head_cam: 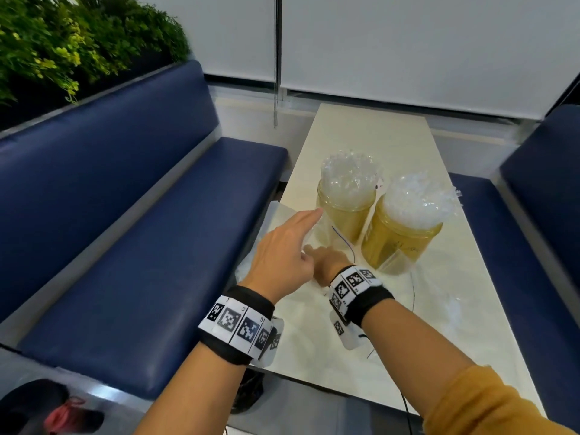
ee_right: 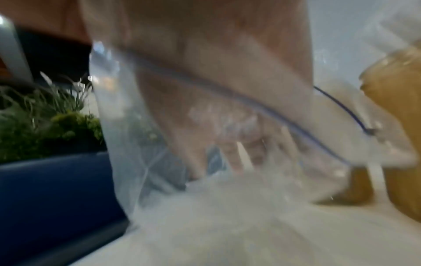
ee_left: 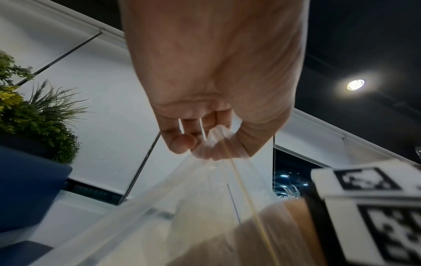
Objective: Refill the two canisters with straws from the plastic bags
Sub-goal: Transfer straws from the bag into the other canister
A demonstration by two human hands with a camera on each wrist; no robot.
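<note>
Two amber canisters stand side by side on the table, the left one (head_cam: 343,215) and the right one (head_cam: 398,243), each packed with clear-wrapped straws (head_cam: 346,177) that stick out of the top. A clear plastic bag (head_cam: 274,215) with a blue zip line lies just in front of the left canister. My left hand (head_cam: 282,249) pinches the bag's film (ee_left: 205,198) between thumb and curled fingers (ee_left: 182,142). My right hand (head_cam: 326,262) sits low beneath the left hand. Seen blurred through the bag (ee_right: 159,180), its fingers (ee_right: 239,153) reach down, spread.
The narrow cream table (head_cam: 376,133) runs between two blue padded benches (head_cam: 157,246) (head_cam: 518,230). More crumpled clear film (head_cam: 455,309) lies on the table to the right. Green plants (head_cam: 78,42) stand behind the left bench. A dark item with red (head_cam: 62,412) lies on the floor.
</note>
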